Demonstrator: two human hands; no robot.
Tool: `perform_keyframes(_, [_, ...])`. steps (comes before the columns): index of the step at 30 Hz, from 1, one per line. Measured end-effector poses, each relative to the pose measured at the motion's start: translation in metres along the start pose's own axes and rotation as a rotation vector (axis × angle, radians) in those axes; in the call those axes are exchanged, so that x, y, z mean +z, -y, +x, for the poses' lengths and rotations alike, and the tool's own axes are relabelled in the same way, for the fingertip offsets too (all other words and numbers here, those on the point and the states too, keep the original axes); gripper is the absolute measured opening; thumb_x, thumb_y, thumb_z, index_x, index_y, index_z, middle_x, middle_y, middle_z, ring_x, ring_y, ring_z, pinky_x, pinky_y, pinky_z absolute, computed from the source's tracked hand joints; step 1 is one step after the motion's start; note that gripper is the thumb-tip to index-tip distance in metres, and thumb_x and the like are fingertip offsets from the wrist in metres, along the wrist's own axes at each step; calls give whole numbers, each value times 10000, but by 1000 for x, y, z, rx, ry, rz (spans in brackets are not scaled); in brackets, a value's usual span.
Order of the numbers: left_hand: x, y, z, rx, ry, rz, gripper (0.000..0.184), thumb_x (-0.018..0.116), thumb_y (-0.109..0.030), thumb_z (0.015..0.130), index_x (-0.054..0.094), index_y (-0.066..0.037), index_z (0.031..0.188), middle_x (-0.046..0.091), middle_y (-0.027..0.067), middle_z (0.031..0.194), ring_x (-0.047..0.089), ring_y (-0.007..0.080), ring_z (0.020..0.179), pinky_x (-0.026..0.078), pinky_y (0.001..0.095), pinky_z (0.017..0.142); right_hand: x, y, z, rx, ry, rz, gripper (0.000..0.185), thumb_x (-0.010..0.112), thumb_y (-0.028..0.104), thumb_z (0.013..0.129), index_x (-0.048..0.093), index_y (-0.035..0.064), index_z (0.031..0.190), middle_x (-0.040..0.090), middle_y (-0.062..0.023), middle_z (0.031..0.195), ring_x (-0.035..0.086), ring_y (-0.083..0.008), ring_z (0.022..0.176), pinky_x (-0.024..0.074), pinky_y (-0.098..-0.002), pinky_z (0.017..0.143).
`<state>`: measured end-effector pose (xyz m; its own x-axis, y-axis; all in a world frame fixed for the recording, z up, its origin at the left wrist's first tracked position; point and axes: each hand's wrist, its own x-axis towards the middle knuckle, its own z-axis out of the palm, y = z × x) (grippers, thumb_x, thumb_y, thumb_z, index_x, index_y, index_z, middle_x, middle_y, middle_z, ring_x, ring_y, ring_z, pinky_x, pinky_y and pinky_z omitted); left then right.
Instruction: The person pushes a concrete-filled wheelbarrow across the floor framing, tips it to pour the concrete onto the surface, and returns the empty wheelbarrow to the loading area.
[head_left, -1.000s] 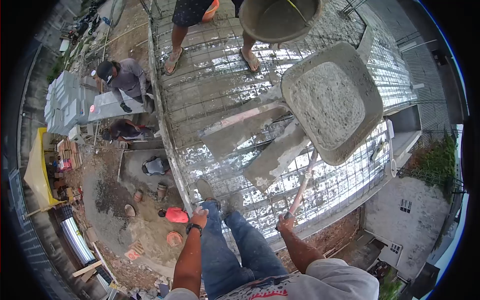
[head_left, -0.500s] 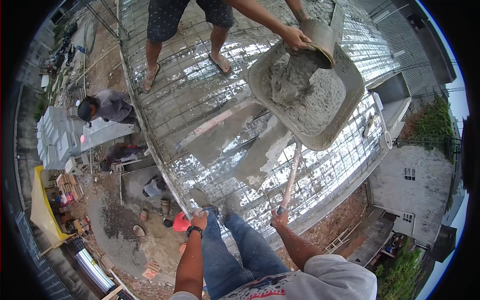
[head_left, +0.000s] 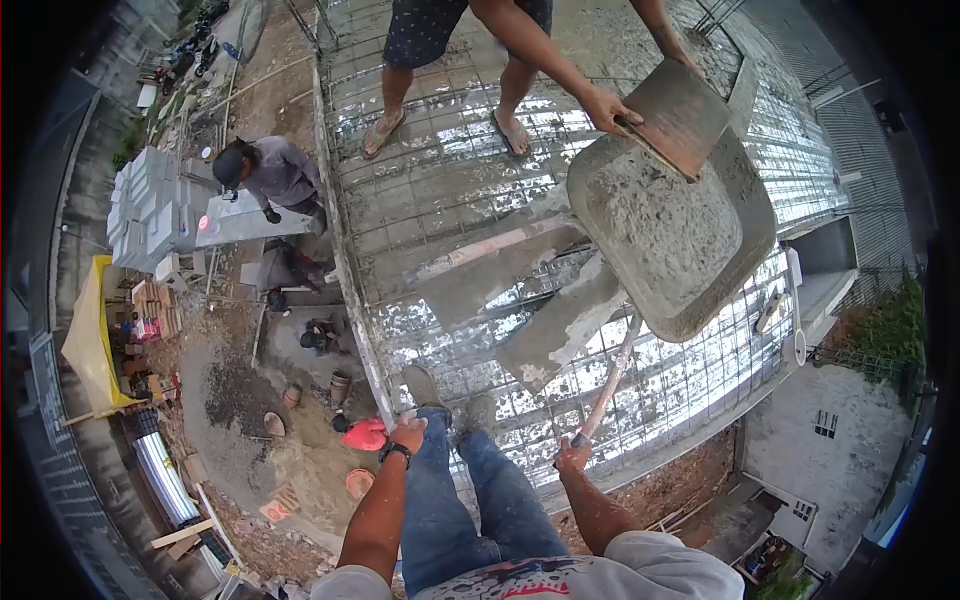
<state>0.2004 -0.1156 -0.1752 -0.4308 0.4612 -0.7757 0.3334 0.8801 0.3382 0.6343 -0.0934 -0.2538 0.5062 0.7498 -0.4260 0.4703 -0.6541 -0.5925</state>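
The barrow handle [head_left: 617, 372] was gripped by the right hand [head_left: 573, 456], while the left hand [head_left: 408, 433] was curled closed, seemingly beside the slab edge [head_left: 366, 335].

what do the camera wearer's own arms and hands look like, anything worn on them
Short, loose light-grey sleeves, the left and the right, leave both forearms bare. The left hand and right hand wear no gloves. A dark wristwatch or band circles the left wrist; its face is too small to read.
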Motion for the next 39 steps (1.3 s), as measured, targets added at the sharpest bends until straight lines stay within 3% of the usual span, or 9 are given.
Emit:
perform_keyframes(2, [27,47,27,-64,52,-39,570,513,-502,849,483,-119,1271,584,148,1216,554,354,1106,434,428,945,-13,48,-17,203,71,206,376,714,157,792,422,13,980,523,-73,697,513,-191,527,408,-310,404])
perform_keyframes(4, [0,11,-6,-105,36,-53,580,495,-507,851,471,-120,1282,584,152,1213,545,374,1112,429,438,950,-32,123,-40,385,136,130,421,679,156,799,406,-1,1078,543,-119,844,559,-226,667,487,-350,485])
perform_keyframes(8, [13,22,-4,-114,25,-120,549,513,-462,855,471,-120,1282,588,150,1207,550,352,1111,428,437,949,-30,99,-26,192,206,185,258,678,86,767,427,28,747,447,-47,608,456,-152,462,437,-342,367])
perform_keyframes(13, [17,12,-13,-114,-23,-154,500,564,-416,866,480,-97,1242,642,100,1121,606,273,1038,460,361,911,-26,51,1,243,180,237,281,678,84,792,407,60,721,436,-25,599,402,-149,410,449,-334,386])
perform_keyframes(17, [32,32,-10,-94,-35,-280,506,545,-415,850,505,-93,1239,584,164,1202,556,338,1100,430,424,940,-22,58,3,455,123,126,264,684,125,817,422,94,812,459,-26,603,475,-179,418,452,-315,384])
perform_keyframes(23, [8,37,-27,-190,-16,-272,498,557,-395,851,500,-90,1240,582,167,1205,550,335,1113,429,420,948,-27,93,-22,363,186,75,229,652,145,847,430,87,846,498,-36,597,511,-185,424,438,-315,376])
perform_keyframes(30, [8,45,-23,-169,45,-205,517,511,-389,882,444,-76,1288,558,145,1256,529,290,1163,402,382,992,-22,23,24,312,157,66,247,692,89,759,447,68,739,485,-43,562,459,-160,427,398,-325,376])
perform_keyframes(34, [-7,25,-25,-113,95,-81,549,446,-434,899,413,-84,1320,523,112,1309,489,273,1212,364,367,1030,-16,-50,66,167,307,-127,234,651,225,868,481,67,839,565,-63,639,508,-156,462,424,-323,402])
perform_keyframes(39, [-13,5,-26,-49,67,-42,537,465,-447,889,443,-115,1311,529,106,1304,489,274,1212,364,375,1030,-20,-20,44,185,278,-111,289,690,245,833,450,89,794,515,-38,596,459,-145,437,387,-314,385])
